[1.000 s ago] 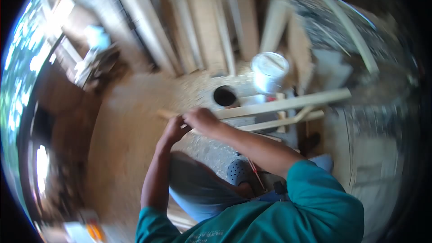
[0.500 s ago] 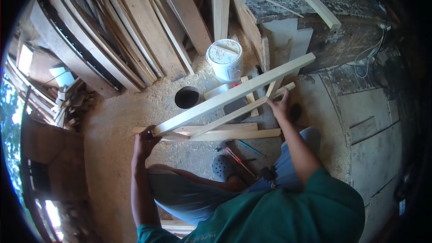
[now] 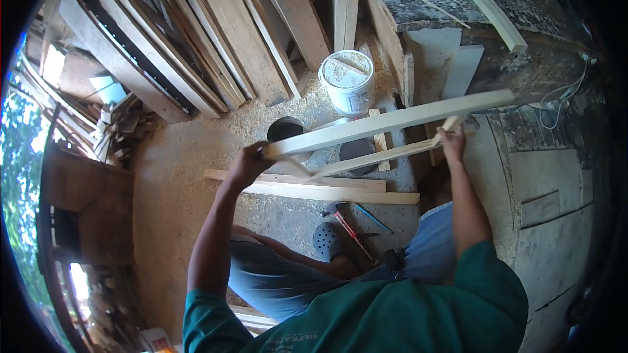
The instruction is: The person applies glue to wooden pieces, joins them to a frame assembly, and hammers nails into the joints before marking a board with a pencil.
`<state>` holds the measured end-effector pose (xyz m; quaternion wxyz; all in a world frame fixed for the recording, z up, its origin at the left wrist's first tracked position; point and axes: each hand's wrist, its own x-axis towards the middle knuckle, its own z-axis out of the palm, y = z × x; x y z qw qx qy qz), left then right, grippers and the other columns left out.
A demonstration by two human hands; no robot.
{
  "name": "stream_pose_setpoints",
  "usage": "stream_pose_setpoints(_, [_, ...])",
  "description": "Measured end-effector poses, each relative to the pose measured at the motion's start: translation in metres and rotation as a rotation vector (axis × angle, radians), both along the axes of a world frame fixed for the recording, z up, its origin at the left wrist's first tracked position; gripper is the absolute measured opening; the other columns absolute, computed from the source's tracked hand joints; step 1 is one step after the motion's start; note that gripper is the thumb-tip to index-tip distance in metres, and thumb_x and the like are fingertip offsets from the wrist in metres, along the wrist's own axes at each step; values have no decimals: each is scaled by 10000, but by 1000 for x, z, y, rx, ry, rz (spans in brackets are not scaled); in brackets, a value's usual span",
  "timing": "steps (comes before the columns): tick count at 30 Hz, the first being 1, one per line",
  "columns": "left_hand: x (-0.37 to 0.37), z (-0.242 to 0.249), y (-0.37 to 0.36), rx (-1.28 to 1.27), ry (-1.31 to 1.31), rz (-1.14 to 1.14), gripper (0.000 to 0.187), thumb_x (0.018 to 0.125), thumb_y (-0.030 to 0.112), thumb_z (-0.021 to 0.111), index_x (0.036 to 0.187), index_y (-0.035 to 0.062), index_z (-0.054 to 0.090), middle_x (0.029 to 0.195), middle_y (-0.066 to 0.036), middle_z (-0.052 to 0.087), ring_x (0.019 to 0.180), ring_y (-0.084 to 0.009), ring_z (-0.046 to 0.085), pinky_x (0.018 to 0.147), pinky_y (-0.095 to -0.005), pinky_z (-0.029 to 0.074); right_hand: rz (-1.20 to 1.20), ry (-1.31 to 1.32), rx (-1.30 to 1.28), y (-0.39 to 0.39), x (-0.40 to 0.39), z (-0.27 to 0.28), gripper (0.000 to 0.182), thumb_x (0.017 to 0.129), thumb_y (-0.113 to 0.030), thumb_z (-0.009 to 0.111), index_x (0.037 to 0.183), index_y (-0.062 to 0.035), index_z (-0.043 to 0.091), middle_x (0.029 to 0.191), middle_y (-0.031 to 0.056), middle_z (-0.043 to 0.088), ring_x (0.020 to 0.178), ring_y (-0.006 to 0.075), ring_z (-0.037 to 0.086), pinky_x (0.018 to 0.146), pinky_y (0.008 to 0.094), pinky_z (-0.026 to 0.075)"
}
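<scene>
A wooden frame (image 3: 392, 123), made of a thick pale beam, a thinner rail and short crosspieces, is held off the floor in front of me. My left hand (image 3: 249, 165) is closed around its left corner, at the beam's end. At the other end, my right hand (image 3: 451, 144) grips the thinner rail where a crosspiece meets it. Below the frame, loose wooden battens (image 3: 320, 191) lie side by side on the floor. Nearer my legs are a claw hammer (image 3: 348, 225) with a red handle and a thin blue stick (image 3: 375, 218).
A white lidded bucket (image 3: 348, 85) stands beyond the frame, with a dark round container (image 3: 285, 129) left of it. Long boards (image 3: 229, 26) lean at the back left. A workbench (image 3: 451, 0) holding a long batten is at the back right. Wood shavings litter the floor.
Both hands have raised the frame and shifted it to the right, so its left end is now apart from the loose battens. The camera view has also shifted slightly.
</scene>
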<state>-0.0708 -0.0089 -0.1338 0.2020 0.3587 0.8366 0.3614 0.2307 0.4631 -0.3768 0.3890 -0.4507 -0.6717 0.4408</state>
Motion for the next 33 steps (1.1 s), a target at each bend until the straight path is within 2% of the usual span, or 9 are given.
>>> stream_pose_setpoints(3, [-9, -15, 68, 43, 121, -190, 403, 795, 105, 784, 1178, 66, 665, 989, -133, 726, 836, -161, 698, 745, -329, 555, -20, 208, -80, 43, 43, -1, 405, 819, -175, 789, 1089, 7, 549, 869, 87, 651, 686, 143, 643, 508, 234, 518])
stream_pose_setpoints(4, [6, 9, 93, -138, 260, -190, 443, 790, 111, 801, 1201, 51, 646, 968, -78, 734, 885, -114, 670, 774, -311, 561, -50, 165, -108, 60, 58, -2, 382, 823, -155, 783, 1085, -4, 550, 848, 74, 646, 651, 125, 628, 510, 231, 516])
stream_pose_setpoints(5, [-1, -5, 110, -118, 184, -200, 460, 770, 147, 818, 1192, 67, 655, 918, -116, 733, 834, -122, 682, 725, -322, 556, -82, 119, -136, 72, 73, -3, 360, 827, -136, 777, 1080, -15, 552, 826, 60, 641, 616, 106, 613, 513, 228, 514])
stream_pose_setpoints(7, [10, 12, 138, -65, 142, -241, 405, 783, 80, 779, 1169, 51, 658, 879, -122, 737, 764, -157, 697, 704, -318, 555, -12, 95, -157, 84, 93, 2, 326, 822, -132, 781, 1036, -19, 562, 787, 36, 627, 588, 89, 590, 508, 232, 509])
stream_pose_setpoints(11, [4, 21, 154, -66, 111, -314, 396, 795, 55, 760, 1176, 43, 655, 894, -130, 738, 766, -147, 699, 714, -317, 559, 0, 47, -222, 97, 104, -12, 272, 818, -118, 779, 984, -12, 591, 799, 35, 624, 597, 94, 589, 529, 235, 515])
stream_pose_setpoints(18, [12, 9, 154, 30, 115, -330, 403, 803, 59, 752, 1191, 37, 645, 947, -138, 735, 806, -184, 712, 747, -326, 557, -12, -36, -119, 110, 114, 24, 409, 836, -132, 761, 1166, 6, 562, 910, 64, 640, 666, 109, 613, 562, 249, 541])
stream_pose_setpoints(23, [17, 5, 165, 36, 231, -365, 393, 799, 69, 757, 1177, 38, 657, 931, -154, 730, 803, -199, 711, 742, -338, 553, -61, -6, -178, 106, 130, 18, 412, 840, -121, 756, 1182, -12, 553, 949, 72, 619, 697, 135, 617, 581, 263, 543])
stream_pose_setpoints(27, [18, 0, 160, 71, 147, -348, 373, 791, 87, 765, 1148, 33, 671, 957, -169, 724, 836, -265, 715, 772, -359, 550, -82, -1, -185, 99, 129, 20, 461, 839, -137, 765, 1213, -22, 521, 976, 70, 606, 693, 137, 610, 610, 280, 541])
stream_pose_setpoints(33, [15, -3, 158, 111, 298, -401, 375, 790, 85, 768, 1152, 44, 678, 931, -156, 728, 826, -256, 718, 760, -353, 556, -63, -3, -335, 103, 124, 28, 503, 841, -157, 768, 1244, -32, 495, 942, 73, 610, 681, 145, 605, 620, 286, 527])
